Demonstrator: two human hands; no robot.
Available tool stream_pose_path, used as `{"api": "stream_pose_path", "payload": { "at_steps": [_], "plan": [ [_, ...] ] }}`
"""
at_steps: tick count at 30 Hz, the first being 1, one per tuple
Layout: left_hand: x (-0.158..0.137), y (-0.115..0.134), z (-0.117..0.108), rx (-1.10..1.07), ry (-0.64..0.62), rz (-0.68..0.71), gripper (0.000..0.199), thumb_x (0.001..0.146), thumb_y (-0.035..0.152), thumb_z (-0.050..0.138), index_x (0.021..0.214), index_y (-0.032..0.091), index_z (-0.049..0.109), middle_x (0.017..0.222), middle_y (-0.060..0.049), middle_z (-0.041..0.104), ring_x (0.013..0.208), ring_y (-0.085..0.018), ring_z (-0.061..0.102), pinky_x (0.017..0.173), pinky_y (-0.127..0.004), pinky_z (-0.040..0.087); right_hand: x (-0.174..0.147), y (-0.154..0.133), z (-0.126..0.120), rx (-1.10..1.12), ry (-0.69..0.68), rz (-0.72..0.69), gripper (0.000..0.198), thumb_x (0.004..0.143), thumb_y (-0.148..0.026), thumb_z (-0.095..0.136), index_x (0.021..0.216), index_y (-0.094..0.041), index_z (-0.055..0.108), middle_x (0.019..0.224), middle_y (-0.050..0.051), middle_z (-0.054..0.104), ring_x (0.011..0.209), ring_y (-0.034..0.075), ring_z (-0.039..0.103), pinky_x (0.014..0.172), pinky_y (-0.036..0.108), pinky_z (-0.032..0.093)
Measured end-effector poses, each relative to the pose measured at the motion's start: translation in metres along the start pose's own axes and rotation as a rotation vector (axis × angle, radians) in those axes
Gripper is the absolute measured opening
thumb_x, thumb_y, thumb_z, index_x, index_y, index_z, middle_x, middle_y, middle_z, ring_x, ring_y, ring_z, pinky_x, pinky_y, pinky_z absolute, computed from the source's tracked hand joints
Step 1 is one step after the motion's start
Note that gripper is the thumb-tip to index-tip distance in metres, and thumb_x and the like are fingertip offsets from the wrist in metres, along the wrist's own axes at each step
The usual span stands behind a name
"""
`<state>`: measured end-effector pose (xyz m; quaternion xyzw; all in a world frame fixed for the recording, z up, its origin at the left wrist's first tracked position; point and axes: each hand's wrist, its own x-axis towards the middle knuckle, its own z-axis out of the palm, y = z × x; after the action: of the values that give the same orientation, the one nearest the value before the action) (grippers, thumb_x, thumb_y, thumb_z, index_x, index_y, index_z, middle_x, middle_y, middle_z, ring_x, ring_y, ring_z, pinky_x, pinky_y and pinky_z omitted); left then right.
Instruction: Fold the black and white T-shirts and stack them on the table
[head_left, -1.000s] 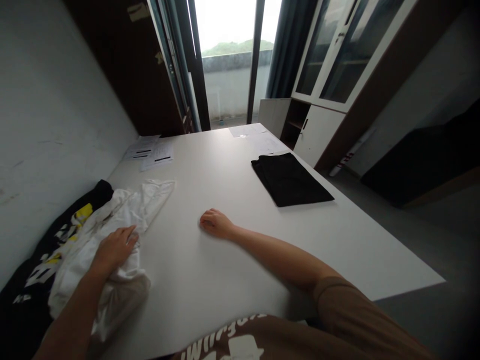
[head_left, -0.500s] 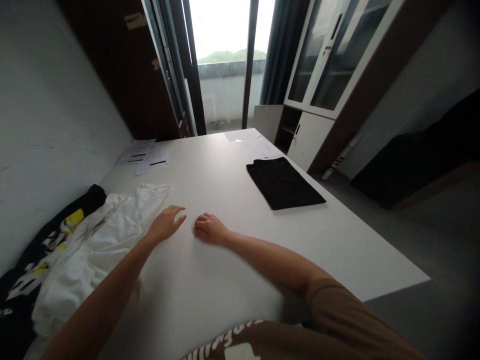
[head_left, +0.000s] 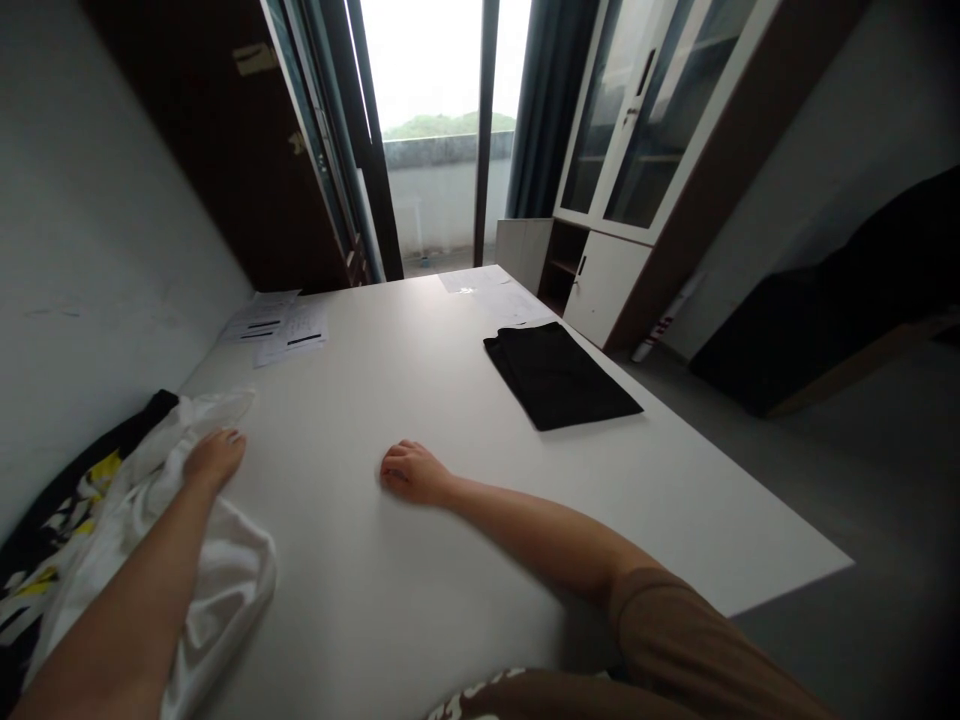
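My left hand [head_left: 216, 457] lies on the white cloth [head_left: 229, 575] at the left, its fingers curled into the fabric. The cloth is crumpled, with a loose fold spreading over the table below my wrist. Under and beside it, along the wall, lies a black garment [head_left: 71, 525] with yellow and white patches. My right hand [head_left: 414, 472] rests on the white tabletop near the middle, closed with its fingers bent under. What is inside it, if anything, is hidden. Farther right is a folded black cloth [head_left: 566, 375], apart from both hands.
The white table [head_left: 360, 370] reaches toward a glass door. Printed papers [head_left: 289, 330] lie at its far left and more sheets [head_left: 495, 292] at the far right corner. A wall borders the left side. Beyond the right edge stands a cabinet [head_left: 607, 290] with one low door open.
My left hand has moved left from the bare tabletop onto the white cloth, whose far part has shifted left. My right hand stays closed in place. The view has tipped slightly.
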<state>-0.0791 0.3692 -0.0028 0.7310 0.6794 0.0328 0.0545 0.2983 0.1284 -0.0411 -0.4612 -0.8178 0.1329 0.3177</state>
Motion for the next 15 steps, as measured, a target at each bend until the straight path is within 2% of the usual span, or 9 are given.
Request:
{"api": "stream_pose_path", "payload": {
  "at_steps": [3,6,8,10,11,13,15],
  "plan": [
    [-0.028,0.03,-0.011,-0.154,-0.101,0.206,0.059,0.095,0.045,0.041,0.138,0.01,0.061,0.139,-0.017,0.064,0.128,-0.031,0.06,0.111,-0.04,0.043,0.0,0.004,0.0,0.056,-0.005,0.0,0.008,0.092,-0.017,0.065,0.094,-0.021,0.072,0.097,0.004,0.071,0.096,0.018,0.06,0.091,0.03,0.043],
    [-0.079,0.054,-0.022,-0.309,-0.398,0.467,0.062,0.091,0.06,0.045,0.132,0.019,0.067,0.121,-0.01,0.075,0.116,-0.027,0.068,0.104,-0.034,0.049,0.001,0.021,-0.013,0.126,0.053,0.06,0.011,0.091,-0.014,0.064,0.095,-0.02,0.072,0.095,0.003,0.071,0.093,0.017,0.061,0.087,0.028,0.045],
    [-0.115,0.053,-0.03,-0.349,-0.6,0.529,0.059,0.091,0.063,0.046,0.123,0.022,0.073,0.114,-0.007,0.077,0.109,-0.025,0.07,0.1,-0.032,0.051,0.003,0.042,-0.031,0.114,0.169,0.172,0.011,0.093,-0.015,0.062,0.095,-0.02,0.071,0.095,0.004,0.071,0.091,0.017,0.062,0.086,0.028,0.045],
    [-0.145,0.037,-0.034,-0.342,-0.716,0.516,0.056,0.091,0.064,0.048,0.121,0.026,0.075,0.113,-0.003,0.078,0.108,-0.024,0.07,0.1,-0.03,0.05,0.005,0.069,-0.055,0.021,0.346,0.336,0.013,0.097,-0.018,0.058,0.095,-0.02,0.07,0.098,0.005,0.071,0.092,0.018,0.061,0.088,0.03,0.044],
    [-0.155,0.024,-0.035,-0.329,-0.731,0.495,0.055,0.09,0.065,0.049,0.121,0.028,0.076,0.116,-0.002,0.077,0.112,-0.024,0.069,0.102,-0.03,0.049,0.004,0.084,-0.068,-0.059,0.425,0.422,0.014,0.097,-0.019,0.057,0.095,-0.02,0.07,0.098,0.006,0.07,0.094,0.02,0.06,0.09,0.032,0.044],
    [-0.168,-0.009,-0.032,-0.267,-0.711,0.443,0.054,0.087,0.069,0.052,0.118,0.032,0.077,0.122,0.0,0.076,0.117,-0.026,0.066,0.105,-0.031,0.046,0.001,0.112,-0.094,-0.218,0.514,0.538,0.014,0.096,-0.021,0.057,0.094,-0.019,0.071,0.102,0.008,0.069,0.101,0.023,0.058,0.093,0.033,0.041],
    [-0.17,-0.046,-0.027,-0.131,-0.63,0.365,0.053,0.083,0.073,0.051,0.096,0.032,0.081,0.108,-0.001,0.079,0.106,-0.029,0.069,0.1,-0.037,0.049,-0.007,0.137,-0.119,-0.346,0.559,0.615,0.014,0.094,-0.02,0.058,0.095,-0.018,0.071,0.106,0.011,0.068,0.104,0.024,0.055,0.094,0.035,0.038]
  ]
}}
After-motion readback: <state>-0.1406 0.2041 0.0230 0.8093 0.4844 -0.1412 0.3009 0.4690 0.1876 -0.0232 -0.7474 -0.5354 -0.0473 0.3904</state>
